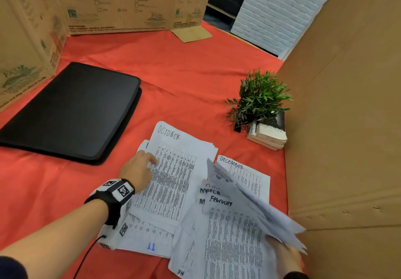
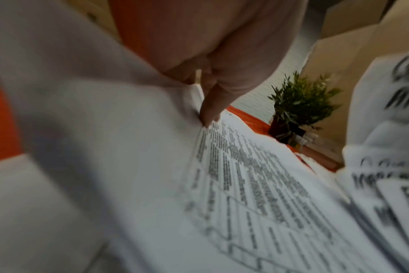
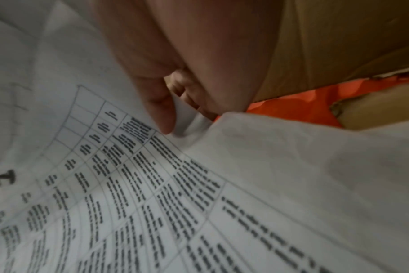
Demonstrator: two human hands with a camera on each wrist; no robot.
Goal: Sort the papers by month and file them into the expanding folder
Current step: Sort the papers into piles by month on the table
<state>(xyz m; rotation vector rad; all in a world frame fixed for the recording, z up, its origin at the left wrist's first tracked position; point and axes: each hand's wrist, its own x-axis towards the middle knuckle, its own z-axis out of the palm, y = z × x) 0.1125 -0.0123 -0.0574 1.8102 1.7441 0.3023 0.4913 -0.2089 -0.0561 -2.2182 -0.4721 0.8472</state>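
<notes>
- The expanding folder (image 1: 71, 114) lay shut and flat on the red cloth (image 1: 184, 79), well apart to the left of the papers, so by my reading nothing had been filed yet
- The sorting looked barely begun: the loose papers were spread in overlapping heaps near the person, with the October sheet (image 1: 173, 170) on top at left, the December sheet (image 1: 245, 174) to its right, and the February sheet (image 1: 230, 235) and a March sheet (image 1: 209, 191) mixed in front
- What was left, I judged, was ordering all the months, opening the folder and slotting each sheet in
- The left hand (image 1: 138, 170) rested on the October sheet, fingers loosely straight and pressing down on its left part
- The right hand (image 1: 284, 255) gripped a lifted sheaf of sheets (image 1: 256, 200) at its near end, beside the cardboard wall (image 1: 347, 127)
- The head view alone gave the month headings, the folder and the potted plant (image 1: 258, 98) beside a stack of books (image 1: 269, 135)
- The left wrist view alone showed one fingertip (image 2: 209, 114) touching the printed sheet
- The right wrist view alone showed the thumb (image 3: 161, 110) pinching a paper edge against curled fingers behind it
</notes>
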